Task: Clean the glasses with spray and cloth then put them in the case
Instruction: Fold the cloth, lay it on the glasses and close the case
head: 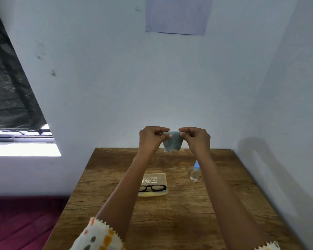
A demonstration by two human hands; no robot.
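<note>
Left hand (151,138): pinched one top corner of the cloth (173,142).
Right hand (197,139): pinched the other corner, likely spreading it for wiping.
Cloth: hung between them, above the table (188,213).
Glasses (153,188): lay on the open case (154,179).
Spray bottle (195,171): upright, right of the case.

Matt grey cloth (172,142), grainy wooden table (179,210) (visibly cracked), clear plastic spray bottle (195,171), glossy black-framed glasses (153,188)
</note>
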